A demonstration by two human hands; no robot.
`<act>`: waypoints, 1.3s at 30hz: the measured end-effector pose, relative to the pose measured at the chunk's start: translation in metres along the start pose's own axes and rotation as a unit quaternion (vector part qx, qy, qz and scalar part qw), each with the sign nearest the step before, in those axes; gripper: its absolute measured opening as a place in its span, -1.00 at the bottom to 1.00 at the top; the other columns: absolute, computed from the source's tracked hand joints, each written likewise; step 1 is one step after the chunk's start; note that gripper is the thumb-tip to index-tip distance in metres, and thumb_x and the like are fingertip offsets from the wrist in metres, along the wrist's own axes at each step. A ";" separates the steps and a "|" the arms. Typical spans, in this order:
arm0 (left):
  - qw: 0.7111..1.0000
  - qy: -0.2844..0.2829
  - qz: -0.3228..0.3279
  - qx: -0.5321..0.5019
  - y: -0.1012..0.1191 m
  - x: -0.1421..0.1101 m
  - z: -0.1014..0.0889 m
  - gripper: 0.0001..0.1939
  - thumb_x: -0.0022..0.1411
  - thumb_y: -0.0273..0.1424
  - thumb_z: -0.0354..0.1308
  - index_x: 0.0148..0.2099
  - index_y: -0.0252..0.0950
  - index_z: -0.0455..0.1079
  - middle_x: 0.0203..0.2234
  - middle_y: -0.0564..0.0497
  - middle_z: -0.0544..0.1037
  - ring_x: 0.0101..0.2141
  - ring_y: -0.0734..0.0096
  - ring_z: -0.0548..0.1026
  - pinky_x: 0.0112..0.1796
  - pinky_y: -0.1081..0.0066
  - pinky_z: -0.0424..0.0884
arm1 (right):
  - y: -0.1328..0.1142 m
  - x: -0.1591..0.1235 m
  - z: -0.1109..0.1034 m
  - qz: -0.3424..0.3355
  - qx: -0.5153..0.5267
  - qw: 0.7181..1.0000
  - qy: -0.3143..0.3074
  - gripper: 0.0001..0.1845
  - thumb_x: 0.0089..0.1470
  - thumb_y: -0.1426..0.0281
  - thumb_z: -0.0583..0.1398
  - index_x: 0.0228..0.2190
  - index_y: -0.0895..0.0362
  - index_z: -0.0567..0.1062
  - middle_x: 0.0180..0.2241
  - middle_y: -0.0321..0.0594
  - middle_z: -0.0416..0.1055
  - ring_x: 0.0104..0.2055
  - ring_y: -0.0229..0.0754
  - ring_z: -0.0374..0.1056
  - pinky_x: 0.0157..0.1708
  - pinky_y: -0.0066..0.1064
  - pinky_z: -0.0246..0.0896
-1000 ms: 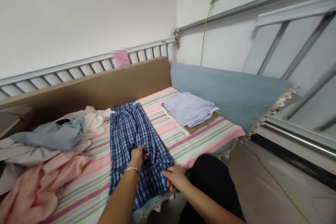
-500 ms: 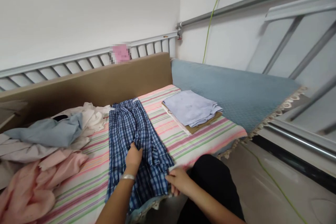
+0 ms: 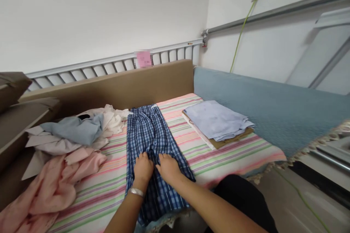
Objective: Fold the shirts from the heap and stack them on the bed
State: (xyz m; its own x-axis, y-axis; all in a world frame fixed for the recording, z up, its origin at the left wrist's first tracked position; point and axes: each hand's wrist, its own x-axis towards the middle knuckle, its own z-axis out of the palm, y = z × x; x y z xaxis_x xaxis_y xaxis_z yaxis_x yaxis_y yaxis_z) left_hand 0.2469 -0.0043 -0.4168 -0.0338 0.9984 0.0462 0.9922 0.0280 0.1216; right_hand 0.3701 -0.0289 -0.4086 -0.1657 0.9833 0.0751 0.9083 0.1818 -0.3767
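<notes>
Blue plaid pants point(image 3: 147, 131) lie lengthwise on a striped sheet point(image 3: 109, 174), the waistband toward the sofa back and the legs reaching the front edge. My left hand point(image 3: 143, 169), with a silver bracelet at the wrist, rests palm down on the middle of the pants, its fingers lying on the cloth. Beside it my right hand point(image 3: 168, 169) also lies on the pants, fingers forward and thumb toward the left hand. Neither hand grips the fabric. Some creases run between the two hands.
To the right sits a stack of folded clothes point(image 3: 216, 120), light blue on top. A loose heap holds a pink garment point(image 3: 54, 185), a light blue garment point(image 3: 79, 129) and white cloth. Brown cushions point(image 3: 24, 116) stand at the left; a green cord point(image 3: 240, 36) hangs from the outlet.
My right hand has left the lower right edge of the pants and moved inward beside the left hand. The left hand has let go of its pinch and flattened. The view has turned left.
</notes>
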 end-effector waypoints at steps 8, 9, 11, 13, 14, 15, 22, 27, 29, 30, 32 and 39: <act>0.996 -0.024 -0.041 -0.076 -0.016 0.044 0.002 -0.69 0.24 -0.46 -0.17 -0.13 -0.43 0.37 -0.23 -0.31 0.50 -0.26 0.09 0.52 -0.25 0.23 0.33 | -0.004 0.065 -0.002 0.064 -0.058 0.995 -0.055 -0.67 0.10 0.34 0.10 -0.14 0.27 0.44 -0.28 0.08 0.51 -0.21 0.07 0.44 -0.27 -0.23 0.28; 0.994 -0.029 -0.041 -0.095 -0.021 0.048 0.003 -0.69 0.24 -0.46 -0.16 -0.17 -0.40 0.40 -0.26 -0.28 0.52 -0.25 0.13 0.52 -0.24 0.25 0.32 | -0.001 0.070 -0.003 0.060 -0.058 0.995 -0.057 -0.71 0.11 0.39 0.07 -0.17 0.25 0.47 -0.28 0.07 0.51 -0.20 0.06 0.44 -0.27 -0.24 0.27; 0.989 -0.035 -0.033 -0.141 -0.033 0.055 0.002 -0.73 0.24 -0.42 -0.10 -0.23 -0.33 0.44 -0.30 -0.21 0.55 -0.23 0.20 0.51 -0.21 0.32 0.31 | 0.007 0.080 -0.008 0.058 -0.054 0.995 -0.061 -0.70 0.13 0.43 0.01 -0.24 0.22 0.51 -0.25 0.06 0.51 -0.18 0.04 0.44 -0.26 -0.25 0.26; 0.980 -0.037 -0.018 -0.195 -0.047 0.061 0.001 -0.78 0.21 -0.39 -0.02 -0.26 -0.29 0.45 -0.33 -0.11 0.57 -0.24 0.29 0.51 -0.22 0.40 0.30 | 0.015 0.090 -0.015 0.059 -0.046 0.995 -0.068 -0.69 0.13 0.38 0.02 -0.29 0.18 0.54 -0.24 0.03 0.52 -0.17 0.02 0.43 -0.27 -0.29 0.25; 0.974 -0.036 -0.010 -0.223 -0.053 0.064 0.000 -0.79 0.21 -0.39 -0.01 -0.27 -0.28 0.46 -0.35 -0.07 0.57 -0.26 0.33 0.50 -0.23 0.43 0.30 | 0.018 0.094 -0.017 0.058 -0.040 0.995 -0.074 -0.69 0.12 0.35 0.02 -0.31 0.15 0.55 -0.25 -0.01 0.53 -0.19 -0.01 0.44 -0.29 -0.31 0.25; 0.968 -0.033 -0.003 -0.247 -0.059 0.066 -0.001 -0.79 0.20 -0.38 0.00 -0.29 -0.29 0.46 -0.37 -0.04 0.57 -0.29 0.36 0.50 -0.25 0.45 0.29 | 0.020 0.098 -0.019 0.055 -0.033 0.995 -0.081 -0.69 0.12 0.33 0.02 -0.32 0.12 0.56 -0.28 -0.06 0.53 -0.21 -0.05 0.44 -0.31 -0.35 0.25; 0.941 -0.009 0.025 -0.337 -0.066 0.074 -0.006 -0.78 0.16 -0.32 0.02 -0.36 -0.29 0.45 -0.47 0.01 0.54 -0.38 0.36 0.46 -0.31 0.43 0.27 | 0.016 0.086 0.009 0.013 -0.021 0.996 -0.089 -0.76 0.04 0.36 0.09 -0.28 0.07 0.53 -0.28 -0.15 0.54 -0.22 -0.11 0.43 -0.29 -0.40 0.21; 0.938 -0.024 0.040 -0.342 -0.051 0.066 -0.004 -0.78 0.17 -0.34 0.01 -0.35 -0.29 0.46 -0.44 -0.03 0.56 -0.37 0.35 0.46 -0.28 0.41 0.28 | 0.012 0.081 0.017 -0.013 -0.024 0.997 -0.077 -0.75 0.06 0.36 0.06 -0.28 0.09 0.52 -0.28 -0.12 0.53 -0.21 -0.07 0.43 -0.27 -0.35 0.21; 0.935 -0.048 0.059 -0.346 -0.044 0.062 -0.005 -0.79 0.16 -0.34 0.02 -0.36 -0.28 0.47 -0.43 -0.03 0.57 -0.37 0.35 0.47 -0.28 0.41 0.30 | 0.010 0.080 0.010 -0.023 -0.025 0.996 -0.082 -0.75 0.05 0.31 0.09 -0.29 0.10 0.52 -0.30 -0.10 0.53 -0.22 -0.05 0.43 -0.28 -0.34 0.22; 0.933 -0.055 0.069 -0.348 -0.041 0.061 -0.006 -0.78 0.16 -0.33 0.03 -0.36 -0.27 0.48 -0.42 -0.04 0.57 -0.36 0.35 0.48 -0.26 0.41 0.31 | 0.009 0.079 0.006 -0.028 -0.024 0.996 -0.084 -0.74 0.06 0.28 0.10 -0.30 0.11 0.53 -0.31 -0.10 0.53 -0.24 -0.05 0.44 -0.28 -0.33 0.23; 0.935 -0.026 0.086 -0.343 -0.037 0.060 -0.007 -0.74 0.18 -0.31 0.00 -0.30 -0.27 0.50 -0.34 -0.07 0.57 -0.29 0.31 0.48 -0.17 0.37 0.32 | 0.011 0.073 0.000 -0.040 -0.016 0.997 -0.068 -0.68 0.12 0.24 0.05 -0.30 0.11 0.54 -0.30 -0.10 0.53 -0.22 -0.07 0.43 -0.23 -0.33 0.23; 0.982 0.048 0.140 -0.118 -0.034 0.052 0.040 -0.51 0.23 -0.29 -0.07 0.21 -0.13 0.19 0.25 -0.03 0.15 0.25 0.13 0.02 0.17 0.03 0.03 | 0.048 0.050 0.034 -0.125 0.035 0.991 -0.036 -0.43 0.15 0.14 0.04 0.17 -0.01 0.21 0.27 -0.17 -0.02 0.31 -0.03 -0.17 0.26 -0.09 -0.37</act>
State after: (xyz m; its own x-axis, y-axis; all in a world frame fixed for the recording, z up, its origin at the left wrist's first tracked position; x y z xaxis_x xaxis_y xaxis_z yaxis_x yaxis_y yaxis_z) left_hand 0.2160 0.0484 -0.4582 0.2143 0.9554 0.2033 0.9088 -0.2713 0.3170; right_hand 0.3923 0.0296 -0.4543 -0.4119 0.9046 0.1095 0.8066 0.4178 -0.4182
